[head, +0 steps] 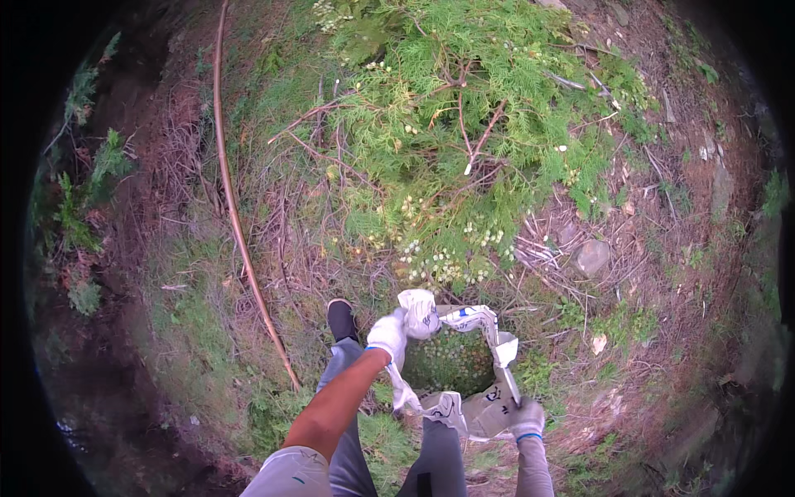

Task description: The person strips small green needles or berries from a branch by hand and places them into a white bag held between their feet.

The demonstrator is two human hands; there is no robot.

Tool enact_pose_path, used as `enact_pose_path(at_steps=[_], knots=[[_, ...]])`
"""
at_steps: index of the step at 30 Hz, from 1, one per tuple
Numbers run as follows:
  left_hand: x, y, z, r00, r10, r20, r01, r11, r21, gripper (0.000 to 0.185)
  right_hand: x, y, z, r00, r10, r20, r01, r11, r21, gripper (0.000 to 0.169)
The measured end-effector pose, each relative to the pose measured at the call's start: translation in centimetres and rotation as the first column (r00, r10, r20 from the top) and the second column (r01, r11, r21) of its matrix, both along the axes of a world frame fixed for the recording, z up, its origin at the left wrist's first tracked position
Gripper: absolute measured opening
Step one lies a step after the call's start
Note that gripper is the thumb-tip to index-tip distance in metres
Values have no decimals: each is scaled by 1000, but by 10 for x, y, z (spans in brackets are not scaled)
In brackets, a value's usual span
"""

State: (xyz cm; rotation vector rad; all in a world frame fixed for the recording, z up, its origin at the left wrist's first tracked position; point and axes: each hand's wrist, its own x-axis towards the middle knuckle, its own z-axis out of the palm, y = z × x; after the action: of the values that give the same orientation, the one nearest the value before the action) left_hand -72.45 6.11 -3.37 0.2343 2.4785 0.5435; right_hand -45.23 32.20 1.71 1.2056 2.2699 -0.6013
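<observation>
A white woven sack point(490, 413) with printed writing stands open-mouthed in front of my legs. Down inside it lies a mass of small greenish cones or seed pods point(456, 363) mixed with green bits. My left hand point(388, 335), in a white knitted glove, grips the bunched rim on the left side. On the right side my right hand point(526, 417), gloved the same way, holds the rim near a folded strip. Part of each hand's fingers is hidden by the sack's folds.
Cut conifer branches point(447, 136) bearing pale cones point(444, 261) lie just beyond the sack. A long bare pole point(230, 199) stretches along the left. My dark shoe point(341, 320) is left of the sack. A grey rock point(591, 258) and dry twigs point(540, 251) sit to the right.
</observation>
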Motion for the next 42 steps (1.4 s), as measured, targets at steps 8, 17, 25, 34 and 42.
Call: enact_pose_path(at_steps=[8, 17, 25, 34, 42], knots=[[28, -39, 12, 982, -62, 177, 43, 993, 106, 42, -228, -23, 48, 939, 246, -241, -220, 966, 133, 53], [45, -39, 41, 980, 16, 200, -53, 982, 179, 63, -645, 61, 118, 697, -31, -716, -24, 997, -67, 42], [-47, -54, 117, 864, 428, 263, -473, 515, 715, 87, -395, -133, 128, 452, -536, -713, -35, 788, -615, 11], [-94, -13, 187, 682, 218, 698, -693, -112, 712, 13, -212, -171, 71, 688, -191, -700, -293, 809, -509, 22], [-77, -56, 285, 786, 368, 497, -611, 335, 717, 29, -241, -133, 232, 672, -741, 2, -237, -218, -947, 53]])
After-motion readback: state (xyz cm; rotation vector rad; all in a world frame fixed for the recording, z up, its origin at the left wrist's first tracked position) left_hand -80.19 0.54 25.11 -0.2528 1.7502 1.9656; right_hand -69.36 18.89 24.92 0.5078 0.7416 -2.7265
